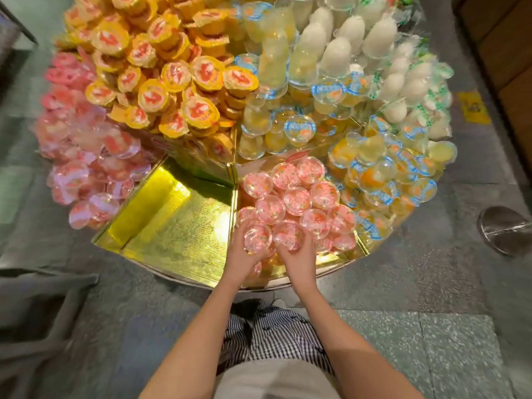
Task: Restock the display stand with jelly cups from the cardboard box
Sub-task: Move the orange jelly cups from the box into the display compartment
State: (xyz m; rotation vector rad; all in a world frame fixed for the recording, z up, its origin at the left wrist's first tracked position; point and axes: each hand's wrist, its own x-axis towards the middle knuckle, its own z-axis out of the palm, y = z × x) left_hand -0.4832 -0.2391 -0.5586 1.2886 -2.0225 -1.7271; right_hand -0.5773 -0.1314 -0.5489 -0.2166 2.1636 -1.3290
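A round tiered display stand [178,220] with gold wedge compartments fills the view. The front right wedge holds several pink jelly cups [296,200] standing bottom up in rows. My left hand [244,256] grips one pink cup [257,237] at the near end of that wedge. Beside it my right hand [298,254] grips another pink cup [289,234]. Both cups sit among the front row. The wedge to the left shows bare gold foil. The cardboard box is out of view.
Orange-lidded cups [161,76] pile up on the upper tier, pink cups [83,156] at left, yellow and blue-lidded cups [383,174] at right, white ones [374,44] at back. A metal post base [506,228] stands on the floor at right. A grey frame [37,306] lies at lower left.
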